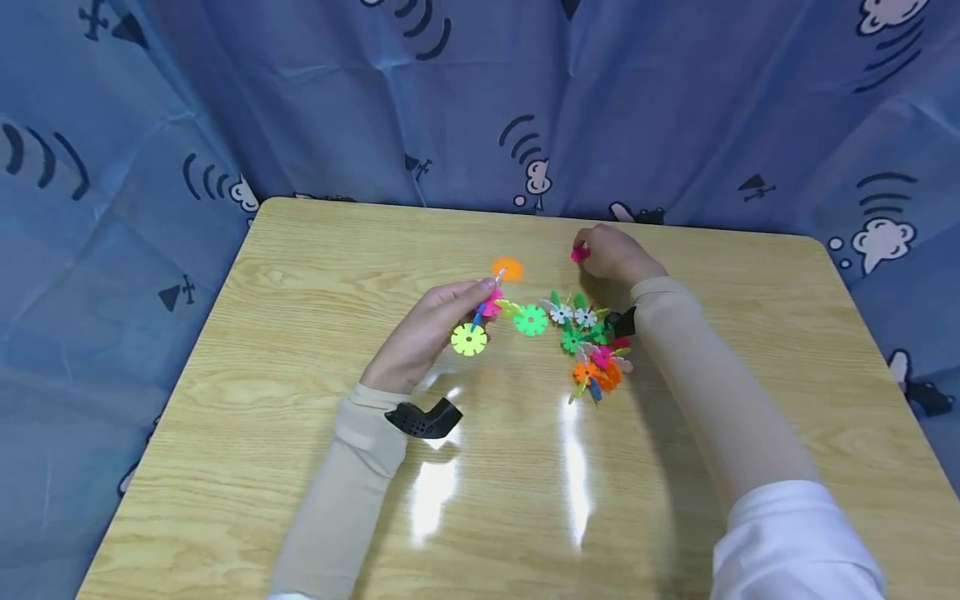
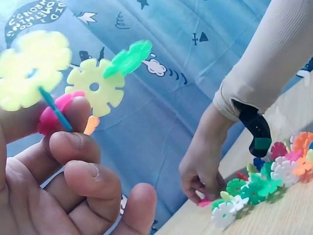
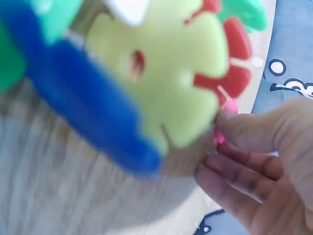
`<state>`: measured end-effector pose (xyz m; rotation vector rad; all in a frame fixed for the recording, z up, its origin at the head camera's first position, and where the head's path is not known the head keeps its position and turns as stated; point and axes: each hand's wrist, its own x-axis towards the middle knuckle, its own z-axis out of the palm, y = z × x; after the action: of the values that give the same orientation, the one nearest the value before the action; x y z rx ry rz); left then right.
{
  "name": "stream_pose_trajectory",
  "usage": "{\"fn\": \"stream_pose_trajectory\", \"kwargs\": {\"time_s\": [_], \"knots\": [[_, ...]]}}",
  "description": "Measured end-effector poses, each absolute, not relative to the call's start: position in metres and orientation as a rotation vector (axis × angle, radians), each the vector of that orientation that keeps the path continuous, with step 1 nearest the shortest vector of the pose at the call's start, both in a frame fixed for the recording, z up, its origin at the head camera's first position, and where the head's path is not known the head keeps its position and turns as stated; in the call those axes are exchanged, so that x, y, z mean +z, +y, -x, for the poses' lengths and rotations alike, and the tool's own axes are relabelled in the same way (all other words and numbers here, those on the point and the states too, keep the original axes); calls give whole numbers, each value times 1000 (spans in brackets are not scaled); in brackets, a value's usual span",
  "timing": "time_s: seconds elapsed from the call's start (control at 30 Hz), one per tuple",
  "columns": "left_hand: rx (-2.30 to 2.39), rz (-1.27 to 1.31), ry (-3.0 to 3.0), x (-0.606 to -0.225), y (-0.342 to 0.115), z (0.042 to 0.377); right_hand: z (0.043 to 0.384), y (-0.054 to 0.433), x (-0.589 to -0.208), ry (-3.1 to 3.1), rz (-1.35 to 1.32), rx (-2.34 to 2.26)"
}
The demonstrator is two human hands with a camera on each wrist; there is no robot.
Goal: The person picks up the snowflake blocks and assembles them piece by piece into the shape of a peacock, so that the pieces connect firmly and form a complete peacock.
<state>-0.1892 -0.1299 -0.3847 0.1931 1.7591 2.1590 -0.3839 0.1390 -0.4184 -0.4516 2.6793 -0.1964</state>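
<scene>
My left hand [image 1: 429, 335] pinches a joined cluster of notched plastic flower discs by its pink disc [image 2: 55, 113]. Around the pink piece a yellow disc [image 1: 468, 340], a blue disc seen edge-on [image 1: 478, 315], an orange disc [image 1: 507, 269] and a green disc [image 1: 531, 320] fan out. Further right, beyond the loose discs, my right hand [image 1: 617, 255] pinches a single pink disc [image 1: 579, 253] between thumb and fingers, low over the far part of the table. In the right wrist view that pink disc is mostly hidden behind a yellow disc [image 3: 161, 63].
A heap of loose flower discs [image 1: 572, 340] in green, white, orange, pink and blue lies on the wooden table [image 1: 337, 275], below the right forearm. A patterned blue curtain [image 1: 465, 100] hangs behind the table's far edge and along its sides.
</scene>
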Motion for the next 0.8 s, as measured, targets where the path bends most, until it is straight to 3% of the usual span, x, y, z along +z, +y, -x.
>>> {"fn": "stream_pose_trajectory", "kwargs": {"time_s": [0.23,0.4,0.57,0.67,0.8], "knots": [[2213,-155,1784,-382,-128,189,373,155,-413,2686,380,-312],[2378,-109,1698,-383,-126,188,351,164,-395,2780,344,-644],[2576,-62,1584,-384,-125,189,302,152,-364,2656,323,-1438],[2644,-48,1551,-383,-124,189,267,141,-349,2350,468,-1910],[2698,-46,1533,-382,-123,188,228,125,-336,2072,631,-2106]]}}
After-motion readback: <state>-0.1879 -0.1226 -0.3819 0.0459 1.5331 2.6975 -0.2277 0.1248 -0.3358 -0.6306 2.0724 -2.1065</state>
